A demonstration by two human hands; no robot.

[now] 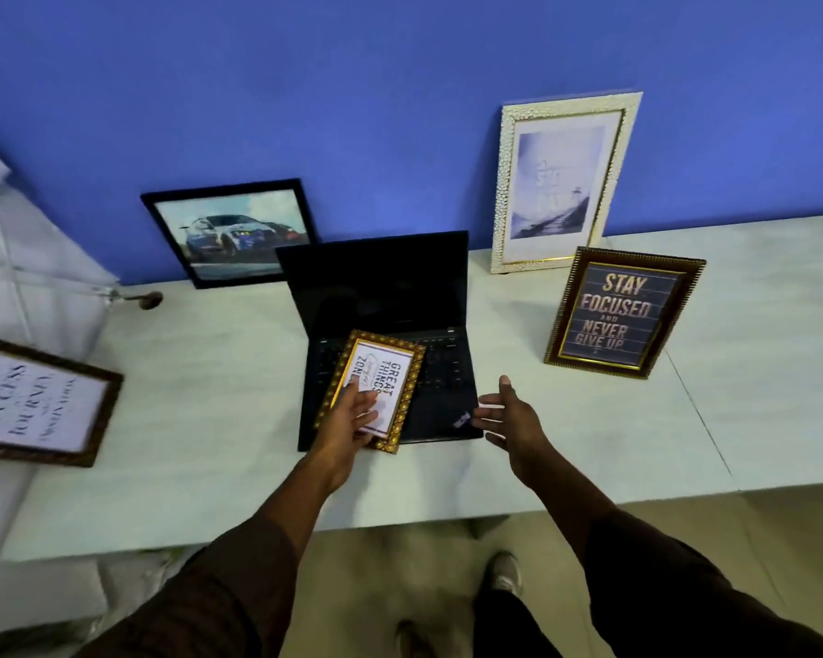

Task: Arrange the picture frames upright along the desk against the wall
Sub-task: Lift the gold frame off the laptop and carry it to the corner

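A small gold-framed picture (402,372) reading "GREAT THINGS" lies flat on the keyboard of an open black laptop (381,287). My left hand (352,415) rests on its lower half, fingers spread over the glass. My right hand (509,415) hovers open just right of the laptop, holding nothing. A black-framed car picture (231,232) and a white-framed print (561,180) lean upright against the blue wall. A dark brown frame (625,313) reading "STAY FOCUSED AND NEVER GIVE UP" stands upright, away from the wall. Another brown-framed text print (39,401) lies at the desk's left end.
The white desk (210,420) runs along the blue wall (400,87). A white rack or stand (20,258) sits at the far left, with a small dark knob (149,300) beside it. My feet show on the floor below the desk's front edge.
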